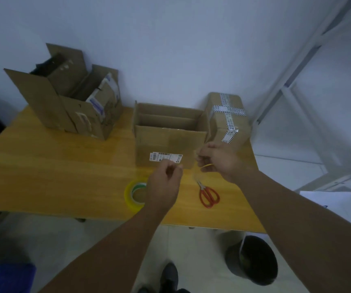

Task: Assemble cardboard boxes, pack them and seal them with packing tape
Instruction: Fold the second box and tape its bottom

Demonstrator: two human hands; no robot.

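Both hands are hovering over the smooth yellow wooden surface (pixel 64 176), in front of an open-topped corrugated cardboard box (pixel 170 142). The right hand (pixel 219 159) is pinching a thin, glossy yellowish tape strip (pixel 206 165). The left hand (pixel 166 185) is curling its fingertips together, though I cannot tell what it is holding. A translucent yellow tape roll (pixel 131 194) and red-handled scissors (pixel 208 194) are lying nearby.
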